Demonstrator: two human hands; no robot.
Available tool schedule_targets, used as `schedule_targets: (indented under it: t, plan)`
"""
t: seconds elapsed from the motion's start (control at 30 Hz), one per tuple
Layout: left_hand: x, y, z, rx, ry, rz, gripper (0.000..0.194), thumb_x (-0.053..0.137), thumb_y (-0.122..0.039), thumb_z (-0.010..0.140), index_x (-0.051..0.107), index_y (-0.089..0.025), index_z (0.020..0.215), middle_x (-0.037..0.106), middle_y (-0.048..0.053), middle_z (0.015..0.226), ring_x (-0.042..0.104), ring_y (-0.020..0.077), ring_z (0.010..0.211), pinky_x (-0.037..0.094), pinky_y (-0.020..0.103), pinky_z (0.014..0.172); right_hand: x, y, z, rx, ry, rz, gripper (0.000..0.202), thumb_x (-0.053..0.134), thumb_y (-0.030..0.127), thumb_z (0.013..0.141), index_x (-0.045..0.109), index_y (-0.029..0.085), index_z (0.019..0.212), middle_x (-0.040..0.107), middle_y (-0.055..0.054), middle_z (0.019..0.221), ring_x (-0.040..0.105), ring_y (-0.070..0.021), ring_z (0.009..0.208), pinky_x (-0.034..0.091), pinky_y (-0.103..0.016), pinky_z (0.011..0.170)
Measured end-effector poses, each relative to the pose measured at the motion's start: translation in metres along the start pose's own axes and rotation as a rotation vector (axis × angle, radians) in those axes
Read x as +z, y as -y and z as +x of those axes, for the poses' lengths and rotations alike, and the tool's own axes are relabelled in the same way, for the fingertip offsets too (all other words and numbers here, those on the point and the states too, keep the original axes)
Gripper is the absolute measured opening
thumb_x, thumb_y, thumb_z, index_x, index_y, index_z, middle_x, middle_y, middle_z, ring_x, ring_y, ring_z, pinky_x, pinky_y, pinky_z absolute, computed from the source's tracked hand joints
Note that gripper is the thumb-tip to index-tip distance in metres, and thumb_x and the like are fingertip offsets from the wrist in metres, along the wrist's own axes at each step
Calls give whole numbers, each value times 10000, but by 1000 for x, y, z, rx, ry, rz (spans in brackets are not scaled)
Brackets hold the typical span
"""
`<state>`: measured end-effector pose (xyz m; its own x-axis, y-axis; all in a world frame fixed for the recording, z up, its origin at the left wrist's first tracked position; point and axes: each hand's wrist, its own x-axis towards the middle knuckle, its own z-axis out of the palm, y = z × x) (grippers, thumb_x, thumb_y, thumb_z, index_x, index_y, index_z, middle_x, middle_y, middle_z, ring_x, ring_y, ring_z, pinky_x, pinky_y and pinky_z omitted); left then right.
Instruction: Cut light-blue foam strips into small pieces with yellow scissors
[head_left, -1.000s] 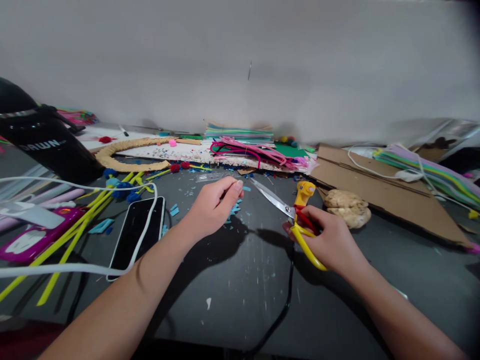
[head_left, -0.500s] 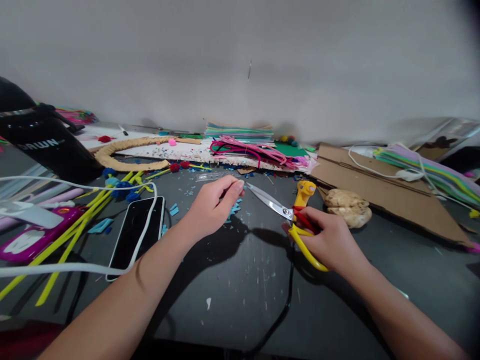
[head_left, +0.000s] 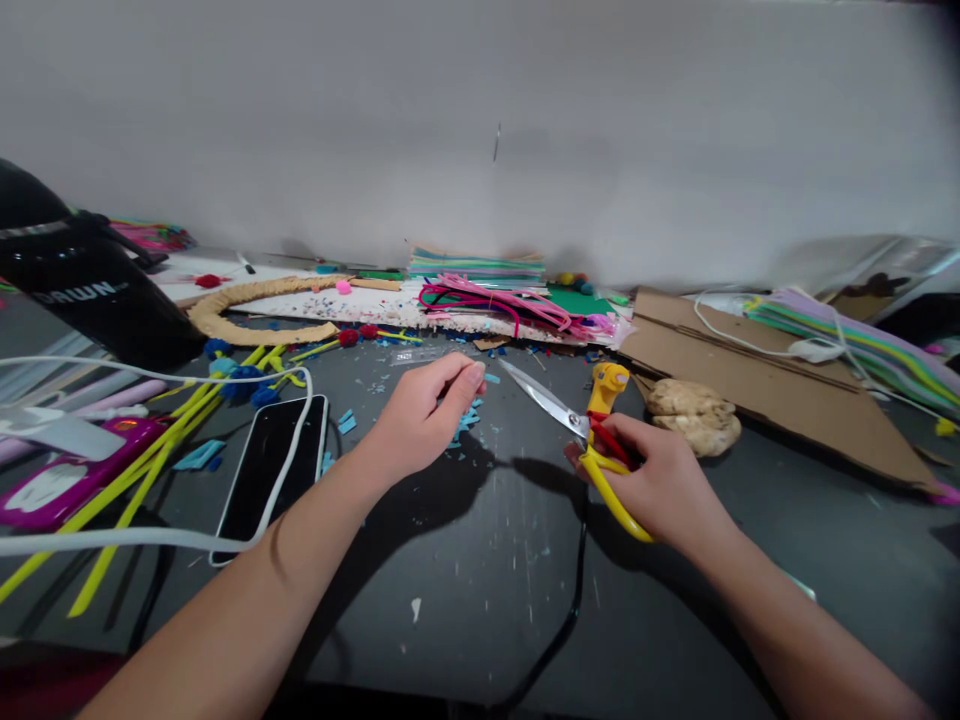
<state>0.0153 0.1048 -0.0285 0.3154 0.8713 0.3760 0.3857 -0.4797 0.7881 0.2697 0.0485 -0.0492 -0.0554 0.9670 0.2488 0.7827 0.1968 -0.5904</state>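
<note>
Yellow scissors (head_left: 581,440) gripped in my right hand (head_left: 660,485); left hand (head_left: 420,415) pinched, contents unclear; blades could nick those fingertips (head_left: 474,372).

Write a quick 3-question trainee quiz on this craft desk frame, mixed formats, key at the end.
1. True or false: the right hand holds the scissors by their yellow handles.
2. Multiple choice: what lies on the table just left of the left hand? A) a stapler B) a black phone C) a mug
3. Fill in: the scissor blades point toward the ____ hand.

Key
1. True: the fingers are through the handles, blades aimed up and left.
2. B: it lies screen up with a white cable draped over it.
3. Left: its fingertips are pinched together near the blade tip; whatever they hold is too small to tell.
</note>
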Motion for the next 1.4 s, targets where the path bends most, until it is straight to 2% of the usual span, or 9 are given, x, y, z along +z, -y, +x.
schedule_targets:
  t: [0.1,0.23,0.6,0.83,1.0,1.4]
  plan:
    - [0,1,0,-4,-9,-10,344,418,-395,998,533,-179,757,527,-6,695,469,123,645,377,263,616,-1,2,-1,15,-6,27,304,704,442,742,559,184,674,482,30,578,409,-102,539,339,-207,472]
    - [0,1,0,-8,-8,-2,357,405,-404,1002,522,-184,747,502,-12,672,467,125,640,370,271,613,1,0,-2,4,18,44,271,683,439,765,616,178,734,470,28,589,398,-108,547,342,-219,485]
    - [0,1,0,-13,-5,21,357,407,-414,1002,541,-182,766,528,-7,683,501,128,659,374,271,613,0,-2,-1,-15,64,13,219,673,380,770,614,171,743,432,36,598,367,-110,576,327,-228,531]
    - [0,2,-1,-14,-7,19,373,405,-420,1005,551,-178,761,525,-15,667,479,115,627,361,264,595,0,-2,-2,12,24,35,311,693,441,764,541,181,685,449,38,594,382,-105,567,330,-213,505]
    - [1,2,0,-10,-17,29,379,400,-414,1007,542,-176,749,524,-18,663,477,110,624,356,261,593,1,-4,-2,24,54,44,300,703,452,751,586,176,736,461,37,604,381,-107,573,333,-215,508]
    - [0,2,-1,-3,-9,44,373,400,-411,1008,554,-175,764,523,-22,660,487,109,631,363,260,604,2,-6,0,-3,70,25,197,681,352,757,608,169,754,441,41,604,375,-105,580,319,-225,539]
